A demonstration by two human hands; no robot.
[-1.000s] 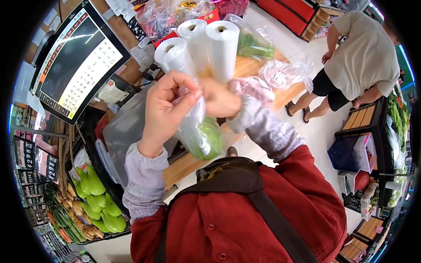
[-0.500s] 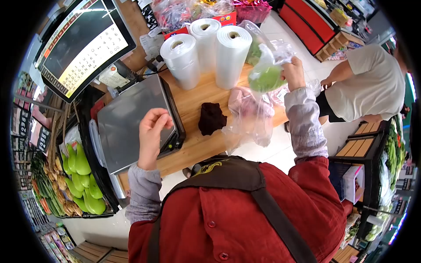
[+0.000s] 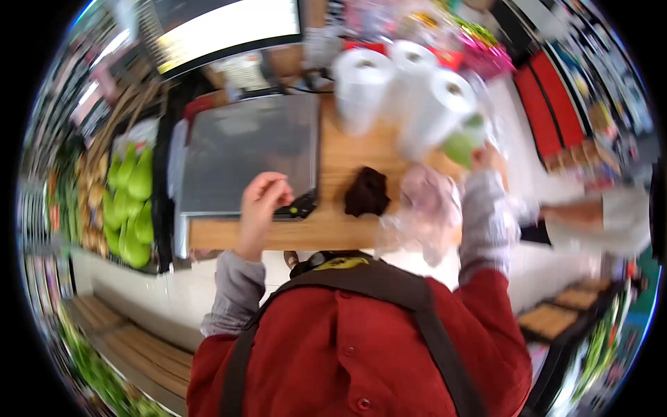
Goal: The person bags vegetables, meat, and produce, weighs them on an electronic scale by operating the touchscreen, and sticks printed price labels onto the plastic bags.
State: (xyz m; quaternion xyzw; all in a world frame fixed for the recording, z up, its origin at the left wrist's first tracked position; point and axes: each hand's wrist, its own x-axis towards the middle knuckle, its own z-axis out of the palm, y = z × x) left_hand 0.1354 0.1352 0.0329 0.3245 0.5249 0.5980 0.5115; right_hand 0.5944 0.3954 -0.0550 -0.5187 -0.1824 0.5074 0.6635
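Note:
My left hand (image 3: 264,205) is over the front right corner of the flat metal scale (image 3: 250,149), fingers curled together, with nothing visible in them. At the right end of the wooden counter (image 3: 292,236), my right hand (image 3: 488,163) is closed on a clear plastic bag of green produce (image 3: 458,147), beside the rolls of bags. A dark, crumpled item (image 3: 367,192) lies on the counter between my hands. Just right of it sits a bag with pinkish contents (image 3: 427,194). Motion blurs the view.
Plastic bag rolls (image 3: 363,90) stand upright behind the dark item. A screen (image 3: 229,31) is at the back left. Green gourds (image 3: 130,201) fill a crate left of the scale. A person in a light shirt (image 3: 604,219) stands at the right.
My hands have separated; the right carried the green produce bag to the counter's right side, uncovering the dark item. The view has turned, and the other person now appears lower, near the right edge.

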